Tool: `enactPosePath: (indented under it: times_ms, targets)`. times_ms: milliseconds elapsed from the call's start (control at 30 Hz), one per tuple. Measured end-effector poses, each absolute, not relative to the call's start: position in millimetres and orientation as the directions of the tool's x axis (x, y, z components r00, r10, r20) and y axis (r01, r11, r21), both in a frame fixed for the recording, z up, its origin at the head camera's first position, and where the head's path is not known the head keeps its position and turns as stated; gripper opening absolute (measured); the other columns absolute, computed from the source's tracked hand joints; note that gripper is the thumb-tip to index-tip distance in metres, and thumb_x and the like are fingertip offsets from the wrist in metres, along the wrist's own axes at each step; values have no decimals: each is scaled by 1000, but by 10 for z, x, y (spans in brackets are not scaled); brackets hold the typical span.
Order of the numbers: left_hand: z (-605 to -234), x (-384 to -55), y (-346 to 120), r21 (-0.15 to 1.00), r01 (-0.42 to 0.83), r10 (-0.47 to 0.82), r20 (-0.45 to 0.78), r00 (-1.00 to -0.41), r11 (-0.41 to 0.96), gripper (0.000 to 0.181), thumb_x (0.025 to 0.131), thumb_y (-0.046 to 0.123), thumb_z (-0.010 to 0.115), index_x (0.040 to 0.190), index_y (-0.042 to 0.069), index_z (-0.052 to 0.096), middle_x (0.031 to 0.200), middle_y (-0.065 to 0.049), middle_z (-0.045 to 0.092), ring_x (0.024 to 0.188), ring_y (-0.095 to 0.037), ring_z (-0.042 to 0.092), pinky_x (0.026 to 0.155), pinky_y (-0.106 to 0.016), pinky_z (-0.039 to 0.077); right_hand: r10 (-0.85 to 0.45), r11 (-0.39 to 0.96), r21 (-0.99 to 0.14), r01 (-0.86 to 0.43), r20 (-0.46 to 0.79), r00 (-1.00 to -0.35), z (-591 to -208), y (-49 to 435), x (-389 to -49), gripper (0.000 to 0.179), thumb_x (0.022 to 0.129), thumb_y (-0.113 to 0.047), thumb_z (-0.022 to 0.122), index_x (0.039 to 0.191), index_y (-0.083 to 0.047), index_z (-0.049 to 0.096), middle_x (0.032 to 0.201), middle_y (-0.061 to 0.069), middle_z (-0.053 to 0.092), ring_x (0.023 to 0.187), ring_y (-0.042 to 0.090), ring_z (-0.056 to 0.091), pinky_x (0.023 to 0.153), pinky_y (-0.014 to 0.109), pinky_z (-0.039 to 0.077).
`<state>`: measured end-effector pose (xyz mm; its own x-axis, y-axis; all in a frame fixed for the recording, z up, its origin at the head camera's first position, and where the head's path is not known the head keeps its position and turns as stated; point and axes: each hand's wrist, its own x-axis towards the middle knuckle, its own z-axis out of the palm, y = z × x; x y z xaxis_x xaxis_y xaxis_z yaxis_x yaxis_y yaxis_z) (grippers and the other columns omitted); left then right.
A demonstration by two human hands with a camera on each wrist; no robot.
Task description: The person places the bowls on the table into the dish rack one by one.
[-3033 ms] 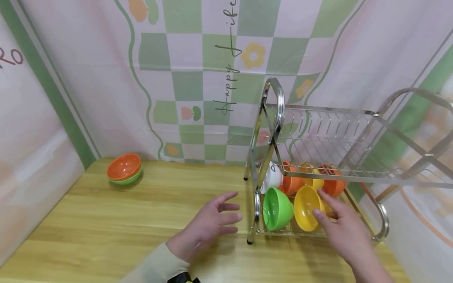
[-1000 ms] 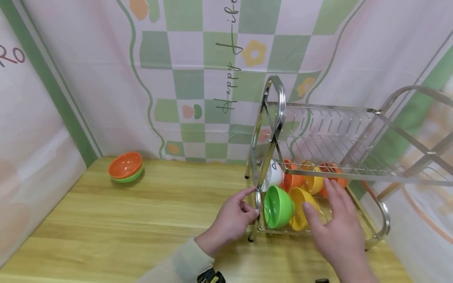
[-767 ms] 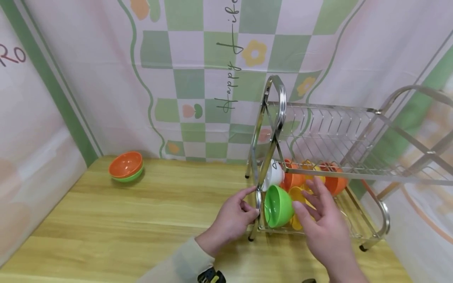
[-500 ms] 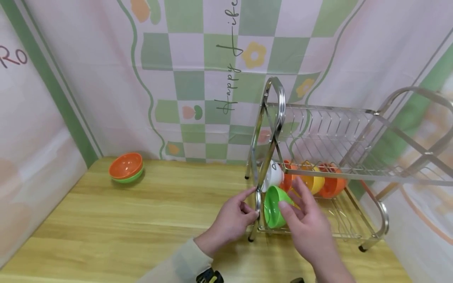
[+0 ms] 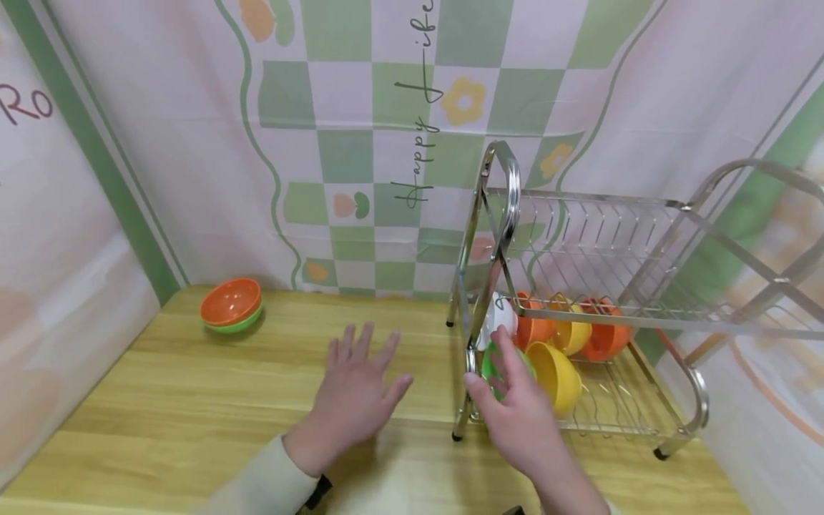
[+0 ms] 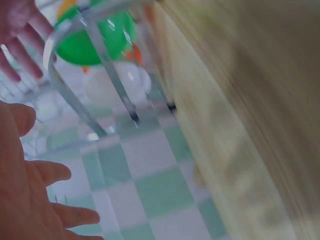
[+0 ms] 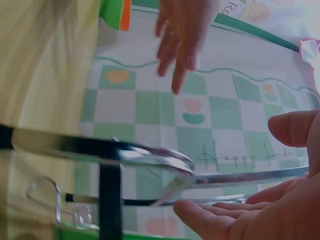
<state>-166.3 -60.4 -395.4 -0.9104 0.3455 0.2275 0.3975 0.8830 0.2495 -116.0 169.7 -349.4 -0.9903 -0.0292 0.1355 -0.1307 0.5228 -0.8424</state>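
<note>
My left hand hovers over the wooden table, left of the metal dish rack, fingers spread and holding nothing. In front of the rack's lower tier is my right hand, fingers extended, with nothing in its grasp. It partly hides a green bowl; whether it touches that bowl cannot be told from the head view. Beside it, a yellow bowl leans on its side in the front row. Behind them stand a white bowl, an orange bowl, another yellow bowl and another orange bowl.
At the table's back left, an orange bowl is nested in a green bowl. The two-tier dish rack stands on the right side of the table, near a patterned curtain.
The front yellow bowl has shifted left, up against the green one. My left hand touched the rack's left post, then let go and moved left. My right hand moved left across the bowls.
</note>
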Motion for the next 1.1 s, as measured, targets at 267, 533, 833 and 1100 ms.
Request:
enactPosePath:
  times_ms: [267, 533, 833, 1100]
  targets:
    - [-4004, -1837, -1165, 182, 249, 209, 215, -954, 951, 79, 99, 69, 23, 159, 17, 27, 159, -28, 13, 144, -51, 4, 114, -67, 1, -27, 491, -871, -22, 10, -1000, -3564, 1624, -1303, 77, 102, -30, 57, 161, -14, 10, 160, 14, 24, 131, 36, 47, 98, 50, 48]
    - [-3954, -1960, -1704, 250, 188, 123, 255, -959, 950, 79, 102, 60, 35, 157, 4, 23, 154, -36, 20, 138, -59, 15, 109, -74, 9, 40, 486, -872, 61, -48, -998, -3593, 1591, -1368, 68, 103, -22, 55, 160, -16, 18, 135, 20, 57, 78, 29, 64, 49, 32, 55]
    - [-3835, -2153, -2381, 509, 80, 25, 115, -993, 857, 85, 104, 56, 33, 154, -9, 11, 146, -45, 24, 126, -64, 30, 99, -76, 30, 73, 520, -852, 58, -23, -997, -3631, 1585, -1425, 70, 98, -6, 61, 158, -10, 25, 108, 9, 70, 68, 24, 63, 41, 31, 49]
    - [-3728, -2370, -2965, 590, -78, -51, -62, -997, 803, 99, 101, 66, 21, 149, -17, -3, 146, -48, 10, 129, -67, 17, 103, -76, 21, 74, 562, -826, 31, 13, -997, -3639, 1575, -1448, 70, 96, -3, 62, 157, -7, 27, 98, 5, 71, 78, 15, 66, 47, 33, 52]
